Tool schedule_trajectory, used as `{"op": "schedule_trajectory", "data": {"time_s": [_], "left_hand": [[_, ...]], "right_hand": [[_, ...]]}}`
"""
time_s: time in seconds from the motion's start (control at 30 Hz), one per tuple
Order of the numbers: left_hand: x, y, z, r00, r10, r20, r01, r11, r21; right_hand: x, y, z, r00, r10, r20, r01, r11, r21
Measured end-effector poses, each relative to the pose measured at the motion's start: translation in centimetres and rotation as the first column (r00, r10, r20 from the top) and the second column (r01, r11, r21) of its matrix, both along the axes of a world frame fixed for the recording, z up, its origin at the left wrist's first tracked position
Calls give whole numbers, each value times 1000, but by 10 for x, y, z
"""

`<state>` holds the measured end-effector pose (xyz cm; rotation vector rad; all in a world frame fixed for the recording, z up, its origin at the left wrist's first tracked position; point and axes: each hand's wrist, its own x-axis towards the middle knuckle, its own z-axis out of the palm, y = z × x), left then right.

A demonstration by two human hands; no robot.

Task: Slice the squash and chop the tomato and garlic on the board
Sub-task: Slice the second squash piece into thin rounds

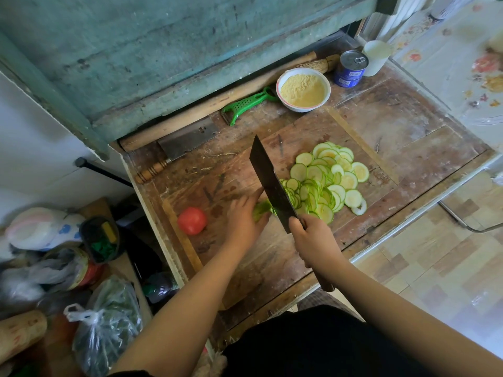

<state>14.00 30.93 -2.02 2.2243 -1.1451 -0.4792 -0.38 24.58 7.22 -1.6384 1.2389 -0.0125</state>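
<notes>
A worn wooden desk (394,126) fills the middle of the frame, and on it lies the board (223,175), scarred and stained. Right of centre spreads a heap of thin squash slices (328,180), pale and wet-looking, likely slippery and easily torn. A dark cleaver (268,180) stands blade-down at the heap's left edge, against the last stub of squash (261,209). The stub looks firm but short and rounded, so it probably wants holding from above at its far end, fingertips kept back from the blade. The left hand (243,216) presses down on it with fingers curled over it, forearm reaching in from the lower left. The right hand (310,235) is wrapped tight round the cleaver's handle, wrist raised. A tomato (192,220), whole, soft-skinned and apt to roll, sits at the board's left edge. I see no garlic.
</notes>
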Motion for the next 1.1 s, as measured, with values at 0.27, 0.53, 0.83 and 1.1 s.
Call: {"op": "schedule_trajectory", "data": {"time_s": [0.27, 0.53, 0.83, 1.1], "left_hand": [[-1, 0, 2, 1000, 8, -8, -8, 1000, 0], [-1, 0, 5, 999, 20, -31, -20, 1000, -12], [-1, -1, 5, 999, 28, -35, -28, 1000, -13], [0, -2, 2, 1000, 14, -11, -14, 999, 39]], "right_hand": [[1, 1, 4, 1000, 7, -3, -7, 998, 55], [3, 1, 0, 1000, 19, -25, -18, 999, 32], [7, 1, -5, 998, 51, -36, -52, 998, -23], [21, 0, -18, 997, 43, -67, -44, 999, -10]]}}
